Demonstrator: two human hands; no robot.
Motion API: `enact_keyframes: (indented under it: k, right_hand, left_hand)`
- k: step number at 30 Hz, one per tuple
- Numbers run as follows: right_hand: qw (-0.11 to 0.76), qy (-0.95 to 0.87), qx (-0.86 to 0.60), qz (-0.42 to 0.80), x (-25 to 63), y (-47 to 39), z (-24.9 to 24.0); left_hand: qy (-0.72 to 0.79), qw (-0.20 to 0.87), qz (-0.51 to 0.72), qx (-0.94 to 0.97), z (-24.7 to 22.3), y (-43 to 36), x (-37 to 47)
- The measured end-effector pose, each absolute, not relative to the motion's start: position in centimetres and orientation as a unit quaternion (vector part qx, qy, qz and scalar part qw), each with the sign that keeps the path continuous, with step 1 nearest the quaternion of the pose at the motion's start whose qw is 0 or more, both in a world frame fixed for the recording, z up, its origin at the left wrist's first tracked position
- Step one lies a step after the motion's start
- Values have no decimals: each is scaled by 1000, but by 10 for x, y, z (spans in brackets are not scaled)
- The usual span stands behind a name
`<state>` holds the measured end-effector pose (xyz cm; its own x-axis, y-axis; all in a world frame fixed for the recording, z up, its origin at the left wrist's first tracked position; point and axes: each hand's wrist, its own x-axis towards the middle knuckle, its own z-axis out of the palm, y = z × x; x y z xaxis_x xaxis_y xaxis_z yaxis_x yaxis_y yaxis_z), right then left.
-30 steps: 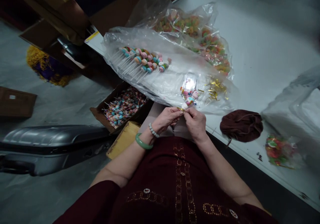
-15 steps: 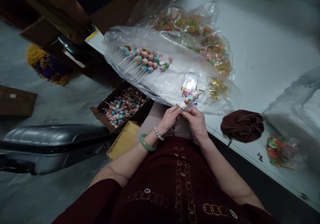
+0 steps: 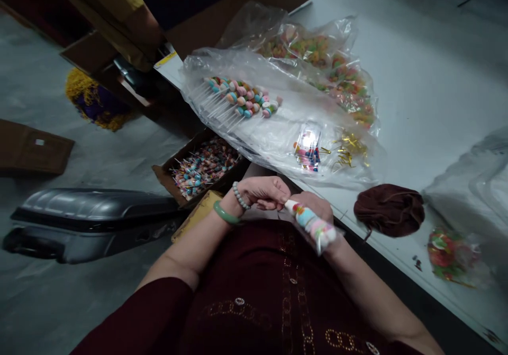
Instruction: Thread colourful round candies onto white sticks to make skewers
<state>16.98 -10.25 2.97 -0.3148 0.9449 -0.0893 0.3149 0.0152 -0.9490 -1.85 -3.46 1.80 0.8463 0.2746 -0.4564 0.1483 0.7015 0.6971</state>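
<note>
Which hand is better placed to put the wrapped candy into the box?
Probably the left hand: its fingertips are at one end of the wrapped candy, and it's nearer the box than the right hand.

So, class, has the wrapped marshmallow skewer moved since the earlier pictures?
Yes. The wrapped marshmallow skewer has swung toward the wearer: its candy end overlapped the printed packets before, but now crosses the right wrist.

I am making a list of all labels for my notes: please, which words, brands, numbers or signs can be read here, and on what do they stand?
No text can be read.
White label on the cardboard box: too small.
Yellow strip at the table corner: too small.
Printed packets: colours visible, no readable words.
Wrapped candy stick: no readable words.
</note>
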Motion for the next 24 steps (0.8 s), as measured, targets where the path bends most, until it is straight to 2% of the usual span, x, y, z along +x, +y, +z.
enact_keyframes:
  k: [4, 5, 7, 8, 10, 13, 15, 17, 19, 21, 24]
  right_hand:
    - [199, -894, -305, 261, 173, -98, 48]
    - [166, -926, -271, 204, 174, -93, 51]
    - [142, -934, -281, 167, 175, -79, 56]
    - [155, -919, -315, 178, 174, -72, 57]
    - [236, -842, -416, 251, 167, -57, 57]
    - [352, -703, -493, 373, 152, -42, 51]
    - [397, -651, -478, 437, 142, -39, 43]
    - [421, -646, -474, 425, 139, -42, 34]
    - [420, -677, -493, 349, 143, -48, 26]
    - [382, -725, -501, 278, 151, -53, 20]
    - [321, -737, -495, 329, 160, -58, 14]
  left_hand:
    - [266, 801, -89, 529, 50, -18, -30]
    - [292, 766, -74, 568, 58, -18, -30]
    - [384, 676, 50, 627, 73, -29, -22]
    - [435, 619, 144, 638, 80, -38, -16]
    - [513, 514, 306, 615, 89, -59, -1]
    - [583, 442, 415, 541, 86, -78, 16]
    - [573, 472, 457, 490, 73, -77, 16]
    - [537, 575, 458, 414, 55, -68, 8]
    - [454, 738, 374, 332, 39, -61, -5]
    - [344, 860, 245, 286, 26, -58, -16]
    - [309, 877, 168, 327, 17, -60, -25]
